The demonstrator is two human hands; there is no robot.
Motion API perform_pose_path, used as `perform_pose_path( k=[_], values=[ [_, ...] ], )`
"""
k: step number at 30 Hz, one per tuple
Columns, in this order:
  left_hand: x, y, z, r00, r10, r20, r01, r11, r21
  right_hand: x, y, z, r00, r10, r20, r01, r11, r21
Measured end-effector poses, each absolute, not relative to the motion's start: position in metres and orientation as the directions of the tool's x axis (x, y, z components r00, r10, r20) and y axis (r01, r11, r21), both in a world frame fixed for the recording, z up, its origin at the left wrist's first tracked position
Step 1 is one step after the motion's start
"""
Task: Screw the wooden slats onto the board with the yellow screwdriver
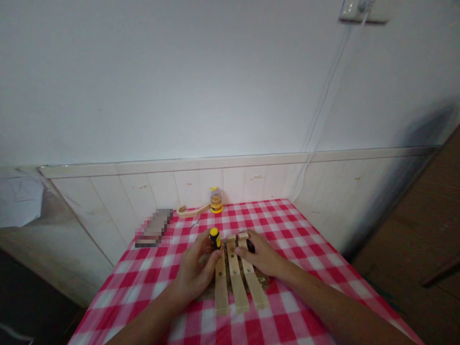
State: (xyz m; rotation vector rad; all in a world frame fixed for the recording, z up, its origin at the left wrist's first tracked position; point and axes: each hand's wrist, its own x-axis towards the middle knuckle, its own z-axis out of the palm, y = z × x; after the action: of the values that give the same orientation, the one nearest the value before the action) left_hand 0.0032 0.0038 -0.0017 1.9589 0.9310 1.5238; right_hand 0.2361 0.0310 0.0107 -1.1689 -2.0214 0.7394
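Observation:
Three pale wooden slats [240, 297] lie side by side, fanning toward me, with screws visible in them. Beneath them is a brownish piece [264, 281] whose kind I cannot make out. My left hand [194, 270] is closed around a black-and-yellow screwdriver [215, 238], held upright at the left slat; its tip is hidden. From the right, my right hand [264, 256] grips the far part of the other slats, thumb on top and fingers around the right side. A dark rounded shape [250, 246] shows by its fingers.
A red-and-white checked cloth [302, 258] covers the table, which meets a panelled wall. At the back stand a clear jar [216, 201] with yellow parts and a curved wooden piece [194, 212]. A thin dark rod [194, 224] lies nearby. A blurred flat object [155, 229] rests far left.

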Motion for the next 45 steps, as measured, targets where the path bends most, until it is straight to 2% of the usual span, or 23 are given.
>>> perform_pose_path(
  k=[10,18,23,31,45],
  values=[
    [0.002,0.003,-0.004,0.168,0.738,0.653,0.195,-0.674,0.712,0.238,0.032,0.008,-0.380,0.881,0.282,0.503,0.452,-0.736],
    [0.001,0.006,-0.012,0.208,0.637,0.742,0.280,-0.766,0.579,0.238,0.032,0.009,-0.390,0.877,0.282,0.499,0.459,-0.735],
    [0.003,0.010,-0.016,0.147,0.596,0.789,0.340,-0.780,0.526,0.238,0.034,0.008,-0.406,0.862,0.304,0.476,0.483,-0.735],
    [0.006,0.013,-0.021,0.082,0.634,0.769,0.378,-0.734,0.565,0.239,0.035,0.005,-0.402,0.871,0.282,0.464,0.460,-0.757],
    [0.006,0.008,-0.011,0.099,0.672,0.734,0.329,-0.718,0.613,0.238,0.033,0.008,-0.395,0.876,0.277,0.479,0.454,-0.752]
  ],
)
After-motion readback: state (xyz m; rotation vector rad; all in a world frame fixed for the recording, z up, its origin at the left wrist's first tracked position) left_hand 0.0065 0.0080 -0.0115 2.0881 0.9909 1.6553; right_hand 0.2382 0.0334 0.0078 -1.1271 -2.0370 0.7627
